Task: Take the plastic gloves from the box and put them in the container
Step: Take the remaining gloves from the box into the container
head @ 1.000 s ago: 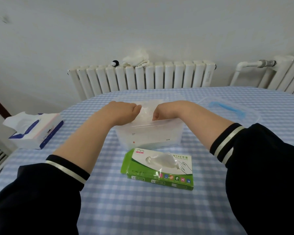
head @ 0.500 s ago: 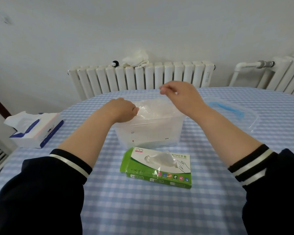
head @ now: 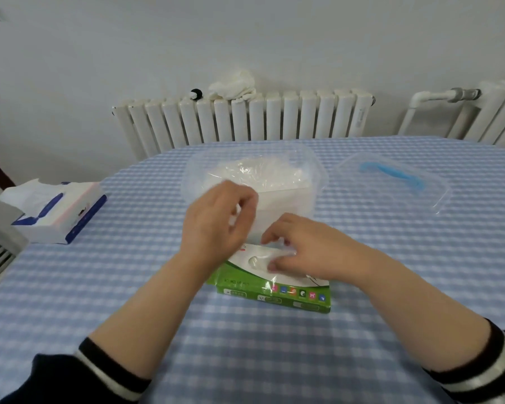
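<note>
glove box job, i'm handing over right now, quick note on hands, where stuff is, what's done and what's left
Left hand: loosely curled, holding nothing, above the box's left end.
Right hand: fingers on the clear glove at the opening of the green glove box; whether the grip has closed is blurred.
Container: open, behind the box, with a pile of gloves inside. Its lid lies to the right.
Done: some gloves transferred.
Left: pull the next glove, drop it in, repeat.

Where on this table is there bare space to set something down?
Bare cloth lies between the tissue box and the glove box, and along the near edge. It is crowded where the container, both hands and lid sit.
</note>
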A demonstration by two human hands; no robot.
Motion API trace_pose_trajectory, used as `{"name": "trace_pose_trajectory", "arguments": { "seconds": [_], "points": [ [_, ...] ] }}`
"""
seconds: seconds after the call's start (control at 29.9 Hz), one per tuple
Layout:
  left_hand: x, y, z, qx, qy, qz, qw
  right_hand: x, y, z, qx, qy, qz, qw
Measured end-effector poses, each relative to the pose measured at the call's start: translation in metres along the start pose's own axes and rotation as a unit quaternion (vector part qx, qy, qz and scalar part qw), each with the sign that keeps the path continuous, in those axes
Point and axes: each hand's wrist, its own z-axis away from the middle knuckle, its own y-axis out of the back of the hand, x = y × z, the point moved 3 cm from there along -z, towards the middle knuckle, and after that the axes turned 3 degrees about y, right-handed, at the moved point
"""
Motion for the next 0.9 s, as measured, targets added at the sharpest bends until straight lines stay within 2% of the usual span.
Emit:
{"name": "trace_pose_trajectory", "arguments": {
  "seconds": [0.03,0.1,0.17,0.27,0.4,0.53,0.63,0.7,0.77,0.83,0.9],
  "points": [
    [0.005,-0.006,0.01,-0.036,-0.013,0.008,0.999,0.002,-0.006,0.0,-0.021,-0.015,0.006,1.0],
    [0.01,-0.02,0.025,-0.114,-0.018,0.016,0.993,0.007,-0.012,0.0,-0.015,-0.033,-0.017,0.999],
    [0.01,-0.033,0.034,-0.199,0.011,0.034,0.979,0.008,-0.015,-0.002,0.001,-0.024,-0.027,0.999],
    [0.006,-0.042,0.045,-0.279,0.065,0.045,0.957,0.01,-0.014,-0.004,0.013,-0.039,-0.015,0.999],
    [0.001,-0.046,0.053,-0.347,0.14,0.037,0.927,0.015,-0.013,-0.007,0.057,-0.055,-0.031,0.996],
    [0.003,-0.048,0.053,-0.352,0.152,0.029,0.923,0.019,-0.011,-0.005,0.157,-0.033,-0.034,0.986],
    [0.004,-0.047,0.051,-0.349,0.17,0.032,0.921,0.02,0.004,-0.001,0.282,-0.019,-0.167,0.945],
    [0.003,-0.046,0.051,-0.36,0.183,0.043,0.914,0.021,0.023,0.007,0.381,-0.023,-0.273,0.883],
    [0.002,-0.045,0.052,-0.364,0.195,0.064,0.908,0.021,0.044,0.015,0.453,-0.028,-0.323,0.831],
    [0.002,-0.045,0.053,-0.368,0.203,0.065,0.905,0.022,0.055,0.023,0.488,-0.02,-0.336,0.805],
    [0.002,-0.044,0.051,-0.358,0.203,0.064,0.909,0.023,0.058,0.026,0.494,-0.014,-0.345,0.798]
  ]
}}
